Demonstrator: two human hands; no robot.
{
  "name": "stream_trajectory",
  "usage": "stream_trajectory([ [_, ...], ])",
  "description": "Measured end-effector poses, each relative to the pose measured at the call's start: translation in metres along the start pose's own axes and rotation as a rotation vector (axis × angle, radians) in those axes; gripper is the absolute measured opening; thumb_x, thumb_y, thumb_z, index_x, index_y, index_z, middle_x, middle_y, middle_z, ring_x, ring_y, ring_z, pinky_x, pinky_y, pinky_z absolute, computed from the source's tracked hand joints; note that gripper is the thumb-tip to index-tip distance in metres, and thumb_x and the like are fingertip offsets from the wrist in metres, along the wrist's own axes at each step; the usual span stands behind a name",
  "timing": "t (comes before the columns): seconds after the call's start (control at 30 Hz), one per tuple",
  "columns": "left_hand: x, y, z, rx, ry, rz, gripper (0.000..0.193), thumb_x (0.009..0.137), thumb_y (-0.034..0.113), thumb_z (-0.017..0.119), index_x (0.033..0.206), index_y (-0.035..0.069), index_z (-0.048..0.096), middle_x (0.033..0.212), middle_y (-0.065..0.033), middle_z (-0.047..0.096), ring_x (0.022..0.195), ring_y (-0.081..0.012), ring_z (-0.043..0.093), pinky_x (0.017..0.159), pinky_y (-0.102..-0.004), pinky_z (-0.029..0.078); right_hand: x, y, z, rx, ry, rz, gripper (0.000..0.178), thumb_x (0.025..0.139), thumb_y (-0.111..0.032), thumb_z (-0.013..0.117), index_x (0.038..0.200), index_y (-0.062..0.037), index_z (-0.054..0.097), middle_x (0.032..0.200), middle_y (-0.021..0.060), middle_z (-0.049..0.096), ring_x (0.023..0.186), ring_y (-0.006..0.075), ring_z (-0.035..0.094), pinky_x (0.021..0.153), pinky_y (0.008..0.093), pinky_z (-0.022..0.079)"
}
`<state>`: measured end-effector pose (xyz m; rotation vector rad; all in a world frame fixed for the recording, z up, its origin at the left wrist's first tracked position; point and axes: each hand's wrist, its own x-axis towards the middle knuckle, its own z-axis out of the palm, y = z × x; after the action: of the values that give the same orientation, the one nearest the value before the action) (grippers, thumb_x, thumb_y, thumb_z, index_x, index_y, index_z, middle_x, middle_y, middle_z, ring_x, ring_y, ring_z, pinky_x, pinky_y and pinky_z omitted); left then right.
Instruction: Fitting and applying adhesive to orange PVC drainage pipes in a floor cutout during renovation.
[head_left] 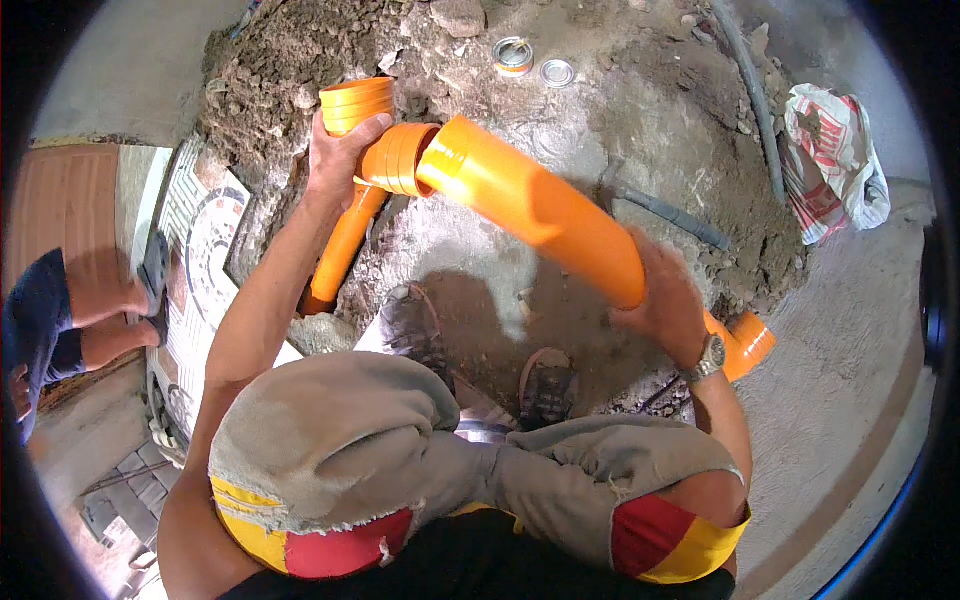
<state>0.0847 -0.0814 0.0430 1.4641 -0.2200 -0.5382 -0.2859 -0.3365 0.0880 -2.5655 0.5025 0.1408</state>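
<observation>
Left hand (342,155) was clamped on the orange pipe fitting (393,160), thumb over the neck between its two ribbed sockets: one faced up, one faced right. Right hand (668,300) was on the near right end of the big orange pipe (535,205); blurred, fingers partly hidden, couldn't tell if they were closed tight. Pipe sloped across between the hands, far left end right at the fitting's right-facing socket. Couldn't tell if it was seated.

Narrower orange pipe (347,248) ran down below the fitting, toward the dirt patch's left edge. Orange branch piece (748,345) sat past the watch (709,357) on the right wrist, near the patch's near right corner.

Grey pipe (672,216) lay on the patch's right half. Open can (513,57) and round lid (557,73) were side by side toward its far edge. Red-and-white sack (838,165) stood at its right edge. Patterned tiles (205,235) ran along its left edge, another person's legs (108,320) beyond.
</observation>
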Motion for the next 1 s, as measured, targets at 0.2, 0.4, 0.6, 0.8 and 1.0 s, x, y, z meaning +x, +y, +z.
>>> stream_trajectory([
  [0.2, 0.009, 0.010, -0.001, 0.155, -0.069, 0.031, 0.061, 0.082, 0.017, 0.083, 0.131, 0.005, 0.050, 0.113, -0.0103, 0.066, 0.097, -0.0213, 0.069, 0.087, -0.0371, 0.059, 0.005, -0.003, 0.005, -0.010, 0.001, -0.056, 0.102, 0.059, -0.020, 0.090, 0.148, -0.0101, 0.042, 0.113, 0.0189, 0.059, 0.108, 0.0410, 0.058, 0.097, 0.0486, 0.049],
  [0.4, 0.025, 0.003, 0.000, 0.280, -0.105, -0.046, 0.051, 0.086, 0.019, 0.081, 0.127, 0.005, 0.054, 0.108, -0.0099, 0.068, 0.092, -0.0205, 0.070, 0.079, -0.0354, 0.059, 0.001, 0.002, 0.011, 0.004, -0.020, -0.028, 0.095, 0.063, -0.023, 0.089, 0.146, -0.0091, 0.045, 0.116, 0.0220, 0.061, 0.111, 0.0407, 0.059, 0.097, 0.0483, 0.049],
  [0.6, 0.024, 0.024, -0.026, 0.333, -0.168, 0.076, 0.060, 0.088, 0.015, 0.079, 0.137, 0.002, 0.048, 0.124, -0.0145, 0.064, 0.104, -0.0259, 0.070, 0.090, -0.0412, 0.060, 0.001, -0.004, 0.024, -0.040, 0.053, -0.087, 0.095, 0.062, -0.030, 0.092, 0.145, -0.0113, 0.048, 0.116, 0.0180, 0.063, 0.113, 0.0383, 0.059, 0.097, 0.0485, 0.050],
  [0.8, 0.018, 0.038, 0.019, 0.302, -0.183, -0.014, 0.049, 0.084, 0.013, 0.081, 0.125, 0.003, 0.055, 0.105, -0.0096, 0.068, 0.089, -0.0200, 0.070, 0.075, -0.0345, 0.062, -0.007, -0.001, 0.013, 0.041, 0.001, -0.019, 0.098, 0.061, -0.025, 0.089, 0.148, -0.0115, 0.045, 0.122, 0.0188, 0.062, 0.117, 0.0394, 0.059, 0.098, 0.0469, 0.051],
  [1.0, 0.025, 0.039, 0.015, 0.321, -0.146, 0.115, 0.088, 0.072, 0.018, 0.092, 0.140, 0.000, 0.038, 0.119, -0.0138, 0.062, 0.099, -0.0225, 0.068, 0.087, -0.0376, 0.061, 0.002, -0.005, 0.008, 0.006, -0.038, -0.007, 0.102, 0.059, -0.024, 0.090, 0.148, -0.0149, 0.042, 0.117, 0.0159, 0.060, 0.110, 0.0407, 0.061, 0.094, 0.0496, 0.053],
])
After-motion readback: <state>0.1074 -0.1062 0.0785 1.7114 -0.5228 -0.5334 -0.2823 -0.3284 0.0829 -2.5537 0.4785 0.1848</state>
